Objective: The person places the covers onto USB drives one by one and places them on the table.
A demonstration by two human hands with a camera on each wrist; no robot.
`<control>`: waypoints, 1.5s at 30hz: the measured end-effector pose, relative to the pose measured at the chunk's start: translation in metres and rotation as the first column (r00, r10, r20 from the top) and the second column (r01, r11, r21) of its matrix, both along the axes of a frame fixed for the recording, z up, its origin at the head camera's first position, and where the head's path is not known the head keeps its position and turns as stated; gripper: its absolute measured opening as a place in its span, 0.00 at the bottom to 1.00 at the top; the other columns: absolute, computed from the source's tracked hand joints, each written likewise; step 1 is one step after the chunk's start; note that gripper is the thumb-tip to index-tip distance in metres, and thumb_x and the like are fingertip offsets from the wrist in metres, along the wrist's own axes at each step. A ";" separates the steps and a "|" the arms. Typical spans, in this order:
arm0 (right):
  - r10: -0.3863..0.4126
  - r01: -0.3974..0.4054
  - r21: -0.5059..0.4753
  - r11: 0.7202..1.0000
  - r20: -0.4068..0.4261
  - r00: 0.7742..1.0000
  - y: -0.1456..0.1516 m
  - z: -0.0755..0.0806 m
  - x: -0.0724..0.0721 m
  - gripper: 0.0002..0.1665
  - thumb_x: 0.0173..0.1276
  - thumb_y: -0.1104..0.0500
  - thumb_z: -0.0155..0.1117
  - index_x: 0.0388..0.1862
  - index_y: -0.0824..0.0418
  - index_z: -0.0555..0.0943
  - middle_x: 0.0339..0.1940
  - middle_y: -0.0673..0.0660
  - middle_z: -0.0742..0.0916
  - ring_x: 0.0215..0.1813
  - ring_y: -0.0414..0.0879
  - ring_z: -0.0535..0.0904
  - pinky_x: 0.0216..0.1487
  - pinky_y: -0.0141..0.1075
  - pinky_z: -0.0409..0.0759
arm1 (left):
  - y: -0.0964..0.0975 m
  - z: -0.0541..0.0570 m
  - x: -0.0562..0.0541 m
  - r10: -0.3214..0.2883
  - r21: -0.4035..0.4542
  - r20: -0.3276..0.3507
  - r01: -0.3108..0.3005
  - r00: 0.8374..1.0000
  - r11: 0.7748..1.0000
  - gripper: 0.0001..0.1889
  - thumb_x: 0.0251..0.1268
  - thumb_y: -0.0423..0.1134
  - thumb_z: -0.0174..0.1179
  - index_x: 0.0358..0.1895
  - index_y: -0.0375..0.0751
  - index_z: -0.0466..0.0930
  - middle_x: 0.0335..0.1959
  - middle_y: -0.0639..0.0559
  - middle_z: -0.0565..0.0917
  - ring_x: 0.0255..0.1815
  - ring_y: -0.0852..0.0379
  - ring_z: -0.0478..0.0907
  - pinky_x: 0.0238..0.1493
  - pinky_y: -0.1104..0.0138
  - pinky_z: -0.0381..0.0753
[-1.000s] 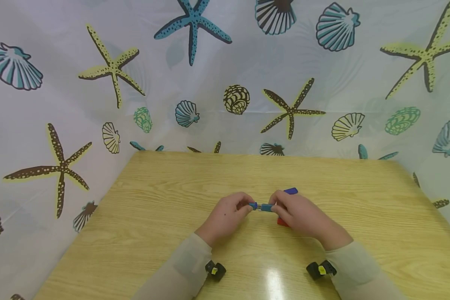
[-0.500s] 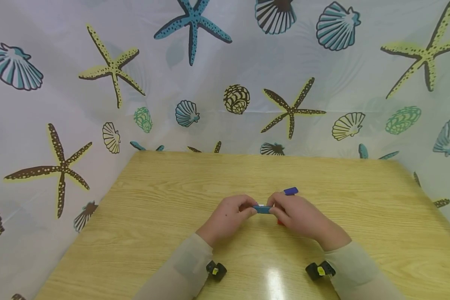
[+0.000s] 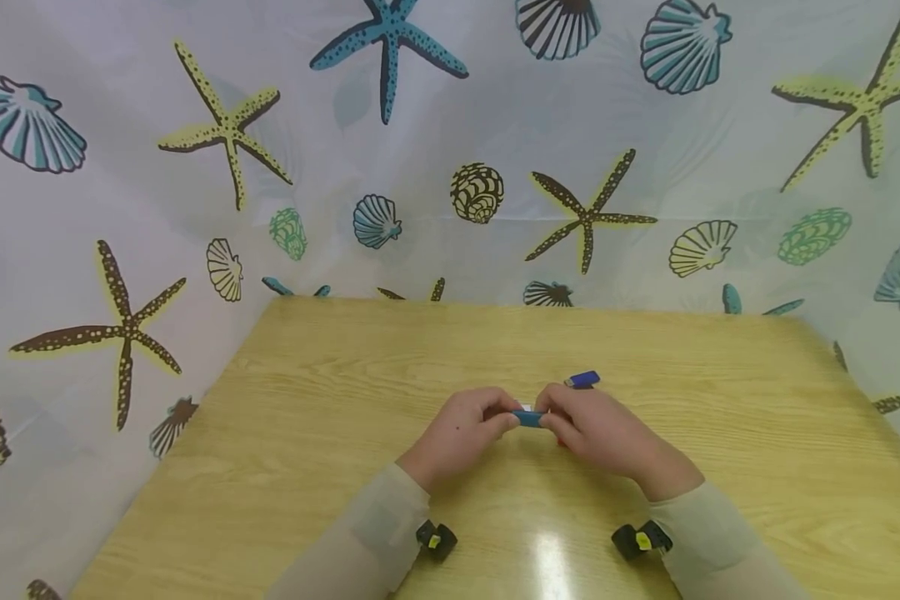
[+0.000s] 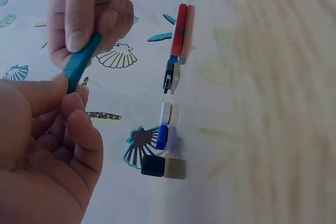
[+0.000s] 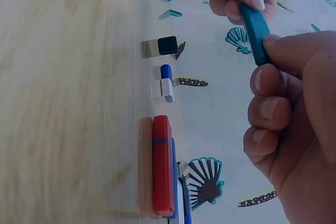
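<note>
Pale yellow wood-look table (image 3: 330,392): it lies under both your hands.
Your left hand (image 3: 463,429): finger and thumb pinch one end of the stick; the other fingers curl loosely.
Your right hand (image 3: 598,429): finger and thumb pinch the other end; those fingers curl too.
Long red bar (image 5: 163,177): on the table, near your right hand.
Small, slim teal stick, likely hard plastic (image 5: 255,32): between your hands, up over the table. It should feel light and stiff, maybe a bit slippery. It probably won't break easily, but don't bend it.
Stick's two ends: the best spots to hold, one for each hand.
Gap in the stick: a second ago you held two parts with a shiny bit between; now no gap shows.
</note>
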State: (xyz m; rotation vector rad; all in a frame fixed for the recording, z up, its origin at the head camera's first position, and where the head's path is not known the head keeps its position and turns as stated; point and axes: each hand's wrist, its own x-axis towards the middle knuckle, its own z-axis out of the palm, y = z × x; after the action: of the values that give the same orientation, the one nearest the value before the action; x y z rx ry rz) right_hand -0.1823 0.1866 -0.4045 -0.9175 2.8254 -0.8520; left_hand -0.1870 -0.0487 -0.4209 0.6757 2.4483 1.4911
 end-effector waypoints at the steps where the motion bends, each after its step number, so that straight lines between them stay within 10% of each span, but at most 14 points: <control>1: -0.002 0.002 -0.004 1.000 -0.005 1.000 0.000 0.000 0.000 0.03 0.80 0.54 0.57 0.45 0.50 0.77 0.23 0.41 0.75 0.23 0.36 0.68 0.26 0.34 0.71 | 0.000 -0.001 0.000 0.004 -0.003 -0.005 -0.004 1.000 1.000 0.05 0.77 0.44 0.58 0.45 0.55 0.83 0.41 0.63 0.82 0.39 0.60 0.76 0.41 0.64 0.77; 30: -0.171 0.162 0.109 0.981 0.077 0.982 0.018 -0.006 -0.010 0.04 0.76 0.54 0.63 0.41 0.50 0.77 0.22 0.47 0.75 0.24 0.43 0.70 0.27 0.38 0.69 | -0.002 -0.005 -0.002 0.038 -0.024 -0.011 -0.038 0.999 0.999 0.06 0.77 0.43 0.58 0.48 0.50 0.82 0.42 0.65 0.83 0.40 0.58 0.75 0.43 0.62 0.76; 45: -0.381 0.358 0.251 0.899 0.049 0.923 0.034 -0.012 -0.017 0.09 0.78 0.55 0.58 0.48 0.58 0.79 0.33 0.51 0.83 0.30 0.46 0.75 0.33 0.42 0.75 | -0.002 -0.007 -0.004 0.063 -0.041 0.016 -0.062 0.998 0.997 0.04 0.77 0.43 0.58 0.47 0.52 0.82 0.42 0.66 0.83 0.40 0.59 0.75 0.43 0.62 0.77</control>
State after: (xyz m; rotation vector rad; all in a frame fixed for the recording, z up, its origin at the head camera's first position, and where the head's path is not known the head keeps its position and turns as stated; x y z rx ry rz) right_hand -0.1994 0.2206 -0.4167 -0.3012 2.9732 -0.5416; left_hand -0.1913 -0.0510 -0.4276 0.5817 2.5015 1.4591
